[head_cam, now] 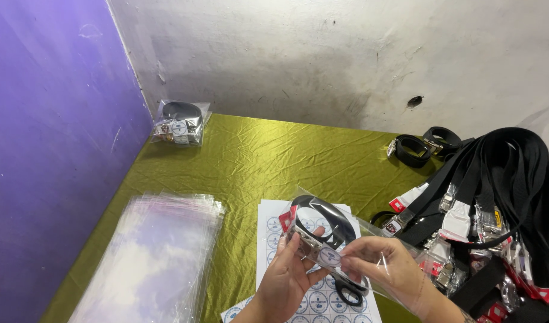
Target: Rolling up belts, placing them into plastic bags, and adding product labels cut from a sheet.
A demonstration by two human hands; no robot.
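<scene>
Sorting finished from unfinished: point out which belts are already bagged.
Two: the bagged belt in the far left corner, by the purple wall, and the one both hands hold, in its clear bag. The belt pile at right is loose.

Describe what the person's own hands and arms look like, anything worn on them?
Both the left hand and the right hand are bare: no gloves, rings or watch visible. No sleeves show on the forearms. A dark mark, possibly a tattoo, sits at the frame's edge on the right forearm.

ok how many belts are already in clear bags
2: one bagged belt at the table's far left corner by the purple wall, one bagged belt held in both hands. More could be hidden in the black pile at right.
</scene>
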